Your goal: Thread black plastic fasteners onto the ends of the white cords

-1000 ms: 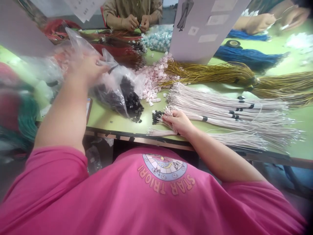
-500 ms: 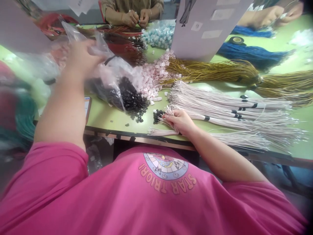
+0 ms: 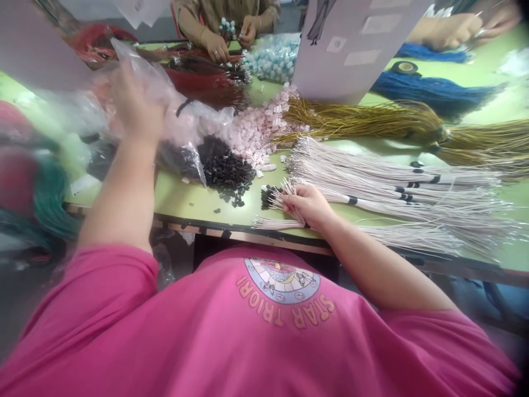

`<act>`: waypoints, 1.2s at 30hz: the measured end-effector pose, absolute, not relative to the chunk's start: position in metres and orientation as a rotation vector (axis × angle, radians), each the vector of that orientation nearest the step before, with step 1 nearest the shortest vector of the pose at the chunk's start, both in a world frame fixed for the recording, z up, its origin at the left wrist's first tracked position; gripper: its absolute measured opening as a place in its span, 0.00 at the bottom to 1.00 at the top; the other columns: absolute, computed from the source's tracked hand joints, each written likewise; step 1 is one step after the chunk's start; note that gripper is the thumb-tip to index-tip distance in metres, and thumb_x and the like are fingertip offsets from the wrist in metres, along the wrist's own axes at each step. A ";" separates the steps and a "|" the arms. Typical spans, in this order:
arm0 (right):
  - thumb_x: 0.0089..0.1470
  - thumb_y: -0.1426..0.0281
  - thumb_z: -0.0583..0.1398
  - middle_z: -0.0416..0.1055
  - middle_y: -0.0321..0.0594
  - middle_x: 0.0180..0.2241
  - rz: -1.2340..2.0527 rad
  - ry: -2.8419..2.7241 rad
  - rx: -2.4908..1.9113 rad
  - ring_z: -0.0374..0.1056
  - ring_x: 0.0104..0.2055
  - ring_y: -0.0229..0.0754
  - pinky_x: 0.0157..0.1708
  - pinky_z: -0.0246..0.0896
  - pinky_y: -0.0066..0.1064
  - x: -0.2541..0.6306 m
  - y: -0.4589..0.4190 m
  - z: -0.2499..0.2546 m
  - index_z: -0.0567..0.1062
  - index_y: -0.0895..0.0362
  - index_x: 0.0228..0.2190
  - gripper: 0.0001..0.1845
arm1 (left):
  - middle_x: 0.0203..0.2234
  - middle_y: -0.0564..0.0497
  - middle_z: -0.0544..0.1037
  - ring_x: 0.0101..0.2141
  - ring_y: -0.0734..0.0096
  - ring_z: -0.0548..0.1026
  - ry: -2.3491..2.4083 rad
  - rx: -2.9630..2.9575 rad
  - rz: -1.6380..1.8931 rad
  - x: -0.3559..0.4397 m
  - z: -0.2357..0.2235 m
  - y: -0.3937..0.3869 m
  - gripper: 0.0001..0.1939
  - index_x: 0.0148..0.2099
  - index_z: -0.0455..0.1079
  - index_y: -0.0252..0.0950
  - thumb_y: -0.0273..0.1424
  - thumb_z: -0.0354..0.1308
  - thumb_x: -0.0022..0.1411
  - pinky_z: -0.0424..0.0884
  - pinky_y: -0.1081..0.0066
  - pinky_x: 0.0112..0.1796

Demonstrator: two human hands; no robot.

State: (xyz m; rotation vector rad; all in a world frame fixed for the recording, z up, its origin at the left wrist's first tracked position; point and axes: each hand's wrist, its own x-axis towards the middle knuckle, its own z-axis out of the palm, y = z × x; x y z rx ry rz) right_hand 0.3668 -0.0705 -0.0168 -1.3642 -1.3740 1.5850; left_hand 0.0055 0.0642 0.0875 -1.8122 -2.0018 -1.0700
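Note:
My right hand (image 3: pixel 311 207) is closed round a small bunch of white wires (image 3: pixel 292 199), whose left ends carry black connector housings (image 3: pixel 270 197). Beneath it, a thin bundle of white wires (image 3: pixel 276 223) lies along the table edge. My left hand (image 3: pixel 139 107), smeared by motion, is at the clear plastic bag (image 3: pixel 182 105) of pale pink connectors; its fingers cannot be made out. Between the hands spreads a heap of loose black connectors (image 3: pixel 227 165), with a pile of pale pink connectors (image 3: pixel 258 129) behind it.
Taped bundles of white wires (image 3: pixel 392 176) lie to the right, with yellow-brown wires (image 3: pixel 363 118) and blue wires (image 3: pixel 430 91) farther back. An upright partition (image 3: pixel 351 49) stands behind. Across the table, a co-worker's hands (image 3: pixel 217 47) are near a bag of pale blue connectors (image 3: pixel 275 58).
My left hand has shifted slightly over the bag and its forearm has swung right, covering the phone. My right hand keeps its hold on the wires. The co-worker's hands across the table have parted.

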 end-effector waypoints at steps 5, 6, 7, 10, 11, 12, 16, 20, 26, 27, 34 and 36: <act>0.44 0.66 0.59 0.64 0.35 0.16 1.627 -1.394 -1.349 0.53 0.15 0.29 0.13 0.43 0.25 0.366 -0.072 -0.010 0.67 0.59 0.19 0.10 | 0.44 0.46 0.70 0.50 0.62 0.64 -1.603 -2.335 -0.802 0.072 0.049 -0.016 0.12 0.46 0.67 0.36 0.33 0.52 0.60 0.56 0.59 0.53; 0.44 0.67 0.59 0.62 0.34 0.15 1.633 -1.398 -1.350 0.52 0.14 0.28 0.12 0.41 0.25 0.366 -0.072 -0.008 0.67 0.59 0.19 0.10 | 0.41 0.46 0.73 0.46 0.61 0.67 -1.597 -2.548 -0.655 0.084 0.039 -0.029 0.11 0.44 0.68 0.37 0.33 0.51 0.60 0.60 0.59 0.50; 0.44 0.67 0.59 0.61 0.33 0.14 1.632 -1.411 -1.350 0.50 0.13 0.28 0.12 0.39 0.25 0.365 -0.072 -0.007 0.67 0.59 0.19 0.10 | 0.38 0.46 0.73 0.43 0.61 0.68 -1.589 -2.676 -0.560 0.093 0.028 -0.038 0.11 0.43 0.69 0.37 0.33 0.50 0.61 0.62 0.59 0.47; 0.44 0.68 0.58 0.57 0.31 0.13 1.596 -1.476 -1.346 0.47 0.13 0.27 0.12 0.36 0.25 0.364 -0.073 -0.005 0.65 0.59 0.17 0.11 | 0.36 0.43 0.73 0.40 0.60 0.69 -1.622 -2.736 -0.439 0.105 0.001 -0.046 0.11 0.41 0.70 0.34 0.32 0.50 0.60 0.64 0.60 0.43; 0.43 0.68 0.58 0.57 0.30 0.12 1.585 -1.489 -1.344 0.47 0.13 0.27 0.13 0.36 0.25 0.364 -0.072 -0.006 0.64 0.59 0.16 0.11 | 0.35 0.43 0.72 0.40 0.60 0.68 -1.640 -2.727 -0.427 0.105 -0.005 -0.044 0.11 0.41 0.70 0.33 0.31 0.50 0.59 0.64 0.60 0.43; 0.43 0.69 0.58 0.57 0.30 0.13 1.578 -1.492 -1.341 0.47 0.13 0.27 0.13 0.36 0.26 0.365 -0.072 -0.007 0.64 0.59 0.16 0.10 | 0.35 0.43 0.72 0.39 0.60 0.68 -1.658 -2.723 -0.419 0.103 -0.010 -0.041 0.10 0.39 0.70 0.33 0.30 0.50 0.59 0.64 0.61 0.42; 0.41 0.71 0.58 0.56 0.30 0.13 1.566 -1.487 -1.322 0.47 0.15 0.28 0.14 0.36 0.26 0.366 -0.072 -0.013 0.65 0.59 0.18 0.07 | 0.32 0.45 0.71 0.37 0.62 0.68 -1.748 -2.699 -0.408 0.101 -0.005 -0.037 0.06 0.34 0.69 0.34 0.29 0.52 0.58 0.64 0.62 0.41; 0.41 0.71 0.57 0.54 0.29 0.13 1.571 -1.484 -1.305 0.47 0.15 0.28 0.15 0.37 0.25 0.366 -0.072 -0.013 0.63 0.59 0.17 0.08 | 0.33 0.47 0.72 0.36 0.65 0.69 -1.902 -2.806 -0.580 0.120 0.017 -0.053 0.06 0.37 0.68 0.35 0.30 0.52 0.58 0.65 0.64 0.40; 0.42 0.68 0.58 0.54 0.29 0.14 1.563 -1.491 -1.263 0.48 0.17 0.28 0.17 0.41 0.25 0.363 -0.073 -0.008 0.63 0.60 0.18 0.10 | 0.31 0.50 0.76 0.32 0.72 0.73 -2.324 -3.233 -1.113 0.164 0.013 -0.068 0.10 0.39 0.71 0.34 0.32 0.57 0.54 0.68 0.67 0.39; 0.42 0.67 0.58 0.54 0.29 0.14 1.551 -1.506 -1.265 0.48 0.17 0.28 0.17 0.41 0.25 0.363 -0.073 -0.007 0.64 0.60 0.18 0.10 | 0.29 0.50 0.76 0.30 0.72 0.73 -2.423 -3.222 -1.202 0.169 0.009 -0.067 0.10 0.37 0.71 0.33 0.32 0.58 0.53 0.69 0.67 0.38; 0.44 0.67 0.56 0.52 0.29 0.14 1.471 -1.570 -1.274 0.46 0.17 0.27 0.18 0.40 0.24 0.363 -0.074 -0.004 0.61 0.59 0.16 0.12 | 0.24 0.50 0.76 0.27 0.73 0.74 -2.730 -3.042 -1.787 0.175 -0.009 -0.062 0.13 0.35 0.72 0.31 0.34 0.64 0.47 0.71 0.66 0.36; 0.44 0.67 0.56 0.52 0.29 0.15 1.464 -1.589 -1.309 0.47 0.18 0.28 0.18 0.40 0.25 0.362 -0.074 -0.004 0.62 0.60 0.16 0.12 | 0.25 0.50 0.76 0.28 0.73 0.74 -2.728 -3.029 -1.860 0.175 -0.010 -0.063 0.13 0.34 0.72 0.31 0.34 0.64 0.47 0.72 0.66 0.37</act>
